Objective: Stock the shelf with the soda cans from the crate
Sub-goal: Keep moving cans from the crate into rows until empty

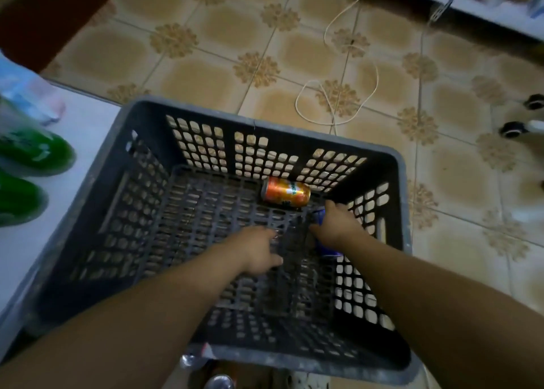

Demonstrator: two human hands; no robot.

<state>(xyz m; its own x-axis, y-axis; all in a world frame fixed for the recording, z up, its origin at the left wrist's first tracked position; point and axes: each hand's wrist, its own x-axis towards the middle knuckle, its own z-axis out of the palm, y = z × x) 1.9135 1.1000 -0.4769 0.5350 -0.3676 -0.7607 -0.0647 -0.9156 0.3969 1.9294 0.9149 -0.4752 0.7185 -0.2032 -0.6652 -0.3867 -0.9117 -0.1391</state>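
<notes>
Fingers curled, our right hand is gripping a smooth blue can by the right wall of the plastic lattice crate. An orange can is lying sideways in its far right corner. Our left hand is reaching mid-floor; we cannot tell its fingers' state.

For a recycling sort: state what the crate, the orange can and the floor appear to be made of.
The crate looks like moulded plastic, dull dark grey and scuffed: lattice holes, thick rim. The orange can is probably aluminium, glossy printed: sheen, silvery end rim. The floor seems ceramic tile, patterned, faintly shiny: grout lines.
</notes>
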